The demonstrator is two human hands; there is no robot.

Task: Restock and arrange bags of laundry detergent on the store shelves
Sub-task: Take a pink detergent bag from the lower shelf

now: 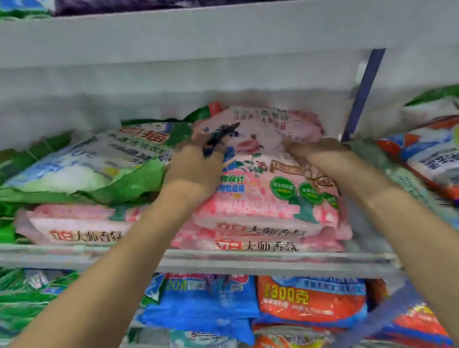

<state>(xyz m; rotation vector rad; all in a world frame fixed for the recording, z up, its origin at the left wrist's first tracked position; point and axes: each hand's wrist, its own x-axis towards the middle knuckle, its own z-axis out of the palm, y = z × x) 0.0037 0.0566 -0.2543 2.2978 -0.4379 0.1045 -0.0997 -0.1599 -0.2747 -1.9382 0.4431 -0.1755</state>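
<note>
Here the left hand [193, 170] and right hand [326, 158] press flat on the top pink detergent bag [266, 188], fingers loosely together.

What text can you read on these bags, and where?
"大师香氛": front edges of the stacked pink plastic detergent bags
"300克": orange plastic bag on the lower shelf
"20克": blue plastic bag beside it
"白猫", partly blurred: green-and-white plastic bag
Other print, including the right-hand orange-and-white bag's: too blurred.
</note>
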